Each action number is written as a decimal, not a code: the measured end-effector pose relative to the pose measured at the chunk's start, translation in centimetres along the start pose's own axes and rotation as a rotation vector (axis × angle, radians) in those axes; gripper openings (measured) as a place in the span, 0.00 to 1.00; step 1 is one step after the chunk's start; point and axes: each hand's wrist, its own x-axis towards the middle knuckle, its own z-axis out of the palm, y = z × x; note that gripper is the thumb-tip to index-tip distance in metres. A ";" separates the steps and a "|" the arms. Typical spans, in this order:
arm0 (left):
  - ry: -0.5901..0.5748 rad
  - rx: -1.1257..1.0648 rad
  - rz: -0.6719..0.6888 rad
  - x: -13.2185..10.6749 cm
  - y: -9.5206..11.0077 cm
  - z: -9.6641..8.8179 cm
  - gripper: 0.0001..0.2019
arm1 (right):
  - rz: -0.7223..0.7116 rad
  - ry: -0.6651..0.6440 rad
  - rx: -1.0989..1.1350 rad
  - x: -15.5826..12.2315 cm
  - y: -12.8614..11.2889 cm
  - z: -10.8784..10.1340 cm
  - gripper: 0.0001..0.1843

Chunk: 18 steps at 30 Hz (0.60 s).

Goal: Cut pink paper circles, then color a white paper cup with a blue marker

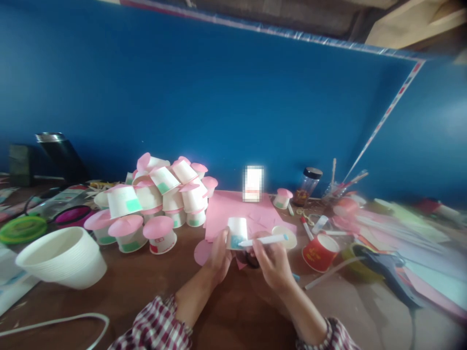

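Note:
My left hand (220,257) is closed around a white paper cup (238,228) with a blue-coloured patch low on its side. In my right hand (273,262) is a white marker (268,239) with a light blue end, its tip at the patch on the cup. Under and behind the hands lie pink paper sheets (226,204). A round pink paper disc (203,253) rests just left of my left hand. Scissors (251,260) are partly hidden beneath the right hand.
Left of me, cups with pink paper tops (156,194) are piled up, several with green patches. A stack of white cups (62,257) leans nearby. On the right are a red cup (321,253), a glue gun (392,274) and a black-lidded jar (308,184).

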 end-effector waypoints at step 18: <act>0.086 0.025 0.033 -0.4 0.2 0.4 0.16 | 0.039 -0.017 -0.029 -0.3 0.2 0.1 0.14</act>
